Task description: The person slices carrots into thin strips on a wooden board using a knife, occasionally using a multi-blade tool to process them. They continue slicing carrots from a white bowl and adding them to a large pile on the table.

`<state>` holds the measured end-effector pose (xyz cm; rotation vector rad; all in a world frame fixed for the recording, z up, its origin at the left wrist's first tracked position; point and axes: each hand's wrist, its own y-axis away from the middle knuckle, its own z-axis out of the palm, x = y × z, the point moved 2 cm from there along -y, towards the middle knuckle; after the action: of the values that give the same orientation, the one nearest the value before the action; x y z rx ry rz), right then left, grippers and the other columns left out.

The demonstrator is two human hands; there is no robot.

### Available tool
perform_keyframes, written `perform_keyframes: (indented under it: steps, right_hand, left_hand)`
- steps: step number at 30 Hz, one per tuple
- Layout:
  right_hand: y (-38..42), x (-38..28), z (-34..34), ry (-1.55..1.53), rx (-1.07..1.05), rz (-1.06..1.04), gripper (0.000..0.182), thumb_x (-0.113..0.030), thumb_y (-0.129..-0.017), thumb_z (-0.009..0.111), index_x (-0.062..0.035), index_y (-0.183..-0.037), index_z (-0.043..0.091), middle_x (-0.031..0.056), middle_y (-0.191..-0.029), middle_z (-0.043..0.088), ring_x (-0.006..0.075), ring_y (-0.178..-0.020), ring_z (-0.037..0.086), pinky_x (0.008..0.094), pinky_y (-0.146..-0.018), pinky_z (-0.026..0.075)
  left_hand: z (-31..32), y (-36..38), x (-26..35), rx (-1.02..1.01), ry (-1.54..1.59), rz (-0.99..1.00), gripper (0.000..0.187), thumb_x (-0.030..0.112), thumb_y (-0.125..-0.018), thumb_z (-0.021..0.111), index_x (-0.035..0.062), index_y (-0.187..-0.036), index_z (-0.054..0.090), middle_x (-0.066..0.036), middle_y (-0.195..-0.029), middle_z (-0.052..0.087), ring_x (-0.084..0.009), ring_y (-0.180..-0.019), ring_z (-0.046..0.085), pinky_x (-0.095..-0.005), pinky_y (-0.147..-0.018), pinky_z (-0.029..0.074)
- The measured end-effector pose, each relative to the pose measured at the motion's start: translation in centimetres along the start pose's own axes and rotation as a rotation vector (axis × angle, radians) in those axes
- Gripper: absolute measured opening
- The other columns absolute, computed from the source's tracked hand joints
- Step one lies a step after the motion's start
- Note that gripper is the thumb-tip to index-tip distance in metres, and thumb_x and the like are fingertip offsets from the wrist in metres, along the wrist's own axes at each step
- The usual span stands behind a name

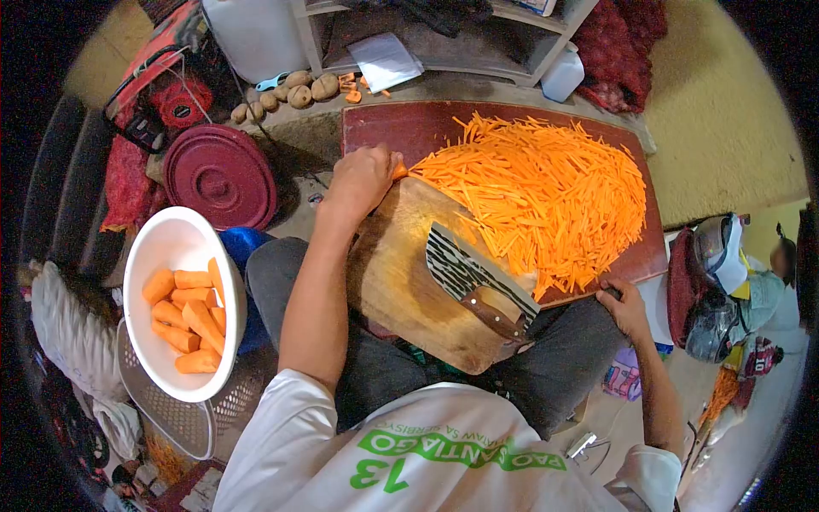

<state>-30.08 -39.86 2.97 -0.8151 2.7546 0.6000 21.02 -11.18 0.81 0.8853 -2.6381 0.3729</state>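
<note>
My left hand (363, 181) is closed at the top left corner of the wooden chopping board (397, 273). An orange carrot piece (399, 171) shows at its fingertips. My right hand (627, 309) grips the near edge of the dark red board (384, 124), its thumb close to the carrot strips. A large heap of shredded carrot (546, 205) covers much of the red board and meets the chopping board's far edge. On the chopping board lies a cleaver (478, 271) with a black-and-white striped blade and a brown handle, touched by neither hand.
To the left, a white basin (141, 316) holds several peeled carrots (192, 316). Beyond it is a dark red round lid (220, 177). Several potatoes (299, 96) and carrot scraps (352, 96) lie along the back. A white jug (563, 75) stands beside red mesh sacks (616, 55).
</note>
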Motion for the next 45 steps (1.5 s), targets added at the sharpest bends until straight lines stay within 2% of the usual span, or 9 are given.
perform_keyframes:
  steps: [5, 7, 13, 20, 31, 41, 43, 45]
  right_hand:
    - [0.6, -0.9, -0.1, -0.077, -0.020, 0.067, 0.058, -0.049, -0.091, 0.080, -0.0020, -0.126, 0.077, 0.0246, -0.124, 0.076, 0.0408, -0.118, 0.072, 0.0463, -0.103, 0.055]
    - [0.4, -0.6, -0.1, -0.008, 0.012, 0.014, 0.061, -0.051, -0.091, 0.079, -0.0023, -0.128, 0.077, 0.0250, -0.123, 0.076, 0.0409, -0.118, 0.073, 0.0462, -0.103, 0.056]
    - [0.5, -0.5, -0.2, 0.008, 0.025, -0.021, 0.066, -0.054, -0.091, 0.079, -0.0023, -0.131, 0.076, 0.0266, -0.123, 0.076, 0.0417, -0.117, 0.072, 0.0466, -0.103, 0.055]
    - [0.3, -0.2, -0.2, 0.019, -0.022, 0.043, 0.067, -0.055, -0.090, 0.079, -0.0036, -0.132, 0.075, 0.0263, -0.124, 0.075, 0.0424, -0.119, 0.071, 0.0469, -0.103, 0.055]
    - [0.0, 0.8, 0.2, 0.012, 0.037, -0.042, 0.061, -0.050, -0.090, 0.081, -0.0033, -0.128, 0.076, 0.0244, -0.125, 0.074, 0.0403, -0.120, 0.071, 0.0458, -0.102, 0.055]
    - [0.6, -0.4, 0.0, 0.006, 0.078, -0.073, 0.053, -0.043, -0.091, 0.081, -0.0035, -0.125, 0.076, 0.0217, -0.117, 0.078, 0.0396, -0.112, 0.074, 0.0445, -0.098, 0.057]
    - [1.0, -1.8, -0.4, -0.038, 0.046, 0.005, 0.051, -0.043, -0.091, 0.082, -0.0041, -0.125, 0.077, 0.0211, -0.119, 0.078, 0.0386, -0.113, 0.074, 0.0441, -0.099, 0.057]
    - [1.1, -2.0, -0.5, -0.058, 0.028, 0.047, 0.051, -0.042, -0.091, 0.082, -0.0044, -0.125, 0.077, 0.0207, -0.121, 0.077, 0.0377, -0.114, 0.074, 0.0437, -0.099, 0.057]
  left_hand:
    - [-0.2, 0.3, 0.1, -0.007, -0.043, 0.020, 0.045, 0.038, -0.110, 0.056, -0.0019, -0.099, 0.075, -0.028, -0.092, 0.077, -0.0456, -0.092, 0.076, -0.0552, -0.084, 0.061]
    - [-0.3, 0.3, 0.3, -0.009, -0.048, 0.011, 0.045, 0.038, -0.110, 0.057, -0.0014, -0.099, 0.075, -0.028, -0.093, 0.077, -0.0457, -0.092, 0.076, -0.0553, -0.084, 0.061]
    - [0.0, 0.2, 0.0, 0.040, -0.031, 0.032, 0.048, 0.040, -0.111, 0.056, -0.0021, -0.098, 0.076, -0.029, -0.094, 0.076, -0.0497, -0.089, 0.075, -0.0575, -0.081, 0.061]
    - [0.1, 0.0, -0.1, -0.009, -0.010, 0.002, 0.047, 0.040, -0.111, 0.055, -0.0005, -0.104, 0.076, -0.031, -0.098, 0.076, -0.0492, -0.093, 0.075, -0.0584, -0.086, 0.060]
    - [0.3, -0.2, -0.4, -0.025, 0.025, -0.016, 0.045, 0.042, -0.111, 0.055, 0.0034, -0.109, 0.079, -0.028, -0.101, 0.077, -0.0489, -0.096, 0.074, -0.0588, -0.089, 0.059]
    - [0.2, -0.1, -0.5, -0.006, 0.001, 0.002, 0.049, 0.044, -0.111, 0.055, 0.0008, -0.103, 0.078, -0.029, -0.097, 0.076, -0.0491, -0.093, 0.074, -0.0583, -0.086, 0.059]
    - [-0.4, 0.2, 0.2, 0.010, -0.011, 0.014, 0.045, 0.039, -0.110, 0.057, -0.0003, -0.099, 0.076, -0.028, -0.091, 0.076, -0.0477, -0.089, 0.075, -0.0573, -0.083, 0.059]
    - [-0.3, 0.0, 0.1, -0.014, -0.002, 0.006, 0.047, 0.041, -0.110, 0.058, -0.0004, -0.100, 0.076, -0.028, -0.092, 0.076, -0.0474, -0.091, 0.075, -0.0569, -0.084, 0.059]
